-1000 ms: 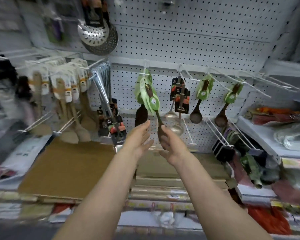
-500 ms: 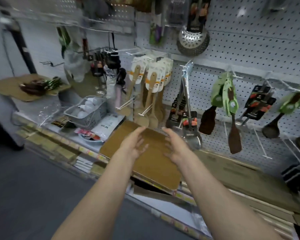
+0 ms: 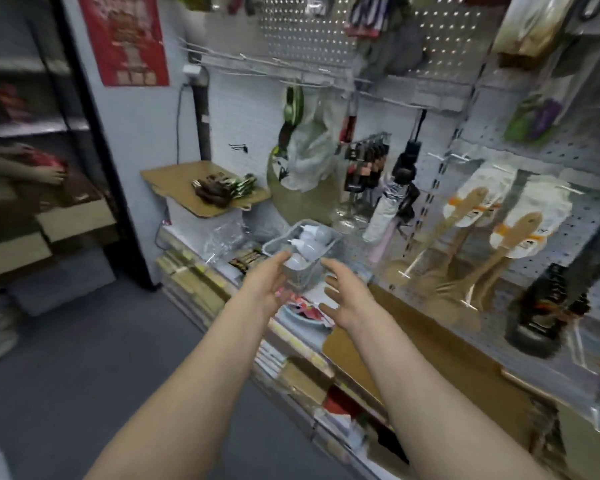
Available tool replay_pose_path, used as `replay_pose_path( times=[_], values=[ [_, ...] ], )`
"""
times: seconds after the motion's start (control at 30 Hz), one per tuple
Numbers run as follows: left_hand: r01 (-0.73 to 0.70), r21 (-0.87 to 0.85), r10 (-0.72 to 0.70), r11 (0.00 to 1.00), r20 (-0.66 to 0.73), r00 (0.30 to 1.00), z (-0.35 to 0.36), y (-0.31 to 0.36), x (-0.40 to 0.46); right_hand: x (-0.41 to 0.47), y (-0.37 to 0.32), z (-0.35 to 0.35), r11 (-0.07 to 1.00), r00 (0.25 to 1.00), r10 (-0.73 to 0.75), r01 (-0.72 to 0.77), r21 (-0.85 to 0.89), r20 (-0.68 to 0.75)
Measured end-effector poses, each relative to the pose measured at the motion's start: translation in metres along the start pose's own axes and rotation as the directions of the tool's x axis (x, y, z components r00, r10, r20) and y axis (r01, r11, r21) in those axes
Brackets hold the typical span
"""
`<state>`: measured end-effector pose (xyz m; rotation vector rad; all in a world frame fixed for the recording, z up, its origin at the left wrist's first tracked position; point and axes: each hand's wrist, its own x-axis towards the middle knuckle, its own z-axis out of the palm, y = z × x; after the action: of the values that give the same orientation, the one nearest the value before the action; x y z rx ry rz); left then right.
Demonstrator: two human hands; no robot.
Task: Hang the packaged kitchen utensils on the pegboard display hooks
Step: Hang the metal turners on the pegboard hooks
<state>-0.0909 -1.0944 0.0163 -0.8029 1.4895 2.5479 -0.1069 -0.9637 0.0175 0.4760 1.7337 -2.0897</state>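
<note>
My left hand (image 3: 267, 287) and my right hand (image 3: 347, 299) are held out in front of me, fingers relaxed and holding nothing. A pile of packaged dark utensils with green cards (image 3: 224, 188) lies on a cardboard sheet (image 3: 174, 178) at the far left of the shelf. On the white pegboard (image 3: 568, 230) hang packaged wooden spatulas (image 3: 478, 209) at the right and one green-carded spoon (image 3: 291, 116) higher up near the middle. The view is blurred.
A grey wire basket of white items (image 3: 302, 244) stands on the shelf just beyond my hands. Folded umbrellas (image 3: 392, 202) and black tools (image 3: 541, 306) hang nearby. Brown board (image 3: 413, 341) covers the shelf front. Grey floor (image 3: 84, 358) lies at the left.
The view has swung left along the shelf, away from the hung green-carded spoons. Both hands stay empty and have dropped lower, now in front of the wire basket.
</note>
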Motion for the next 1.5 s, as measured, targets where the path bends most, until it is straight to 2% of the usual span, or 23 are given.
replay_pose_path(
  times=[0.2,0.47,0.73,0.9,1.2,1.37,1.5],
  values=[
    [-0.027,-0.010,0.026,1.000,-0.113,0.993,-0.087,0.075,0.064,0.065,0.013,0.121,0.998,0.997,0.035,-0.038,0.045,0.074],
    [-0.048,-0.072,0.033,0.996,-0.194,0.980,-0.154,0.129,0.171,0.161,0.002,0.218,0.996,0.993,0.079,-0.082,0.031,0.090],
    [-0.057,-0.105,0.030,0.993,-0.243,0.970,-0.196,0.242,0.316,0.304,-0.057,0.333,0.996,0.988,0.092,-0.093,0.001,0.128],
    [-0.103,-0.051,0.086,0.993,-0.263,0.961,-0.206,0.316,0.404,0.382,-0.098,0.397,0.997,0.986,0.069,-0.073,0.023,0.151],
    [-0.083,0.037,0.089,0.996,-0.204,0.975,-0.237,0.380,0.542,0.507,-0.126,0.470,0.995,0.993,0.096,-0.096,0.006,0.069],
    [-0.078,0.140,0.097,0.987,-0.135,0.986,-0.249,0.411,0.637,0.580,-0.134,0.513,0.998,0.999,0.047,-0.047,0.041,-0.002],
    [0.028,0.211,-0.016,0.977,-0.057,0.998,-0.258,0.434,0.711,0.636,-0.142,0.546,0.997,0.994,0.019,-0.011,0.071,-0.108]
  ],
)
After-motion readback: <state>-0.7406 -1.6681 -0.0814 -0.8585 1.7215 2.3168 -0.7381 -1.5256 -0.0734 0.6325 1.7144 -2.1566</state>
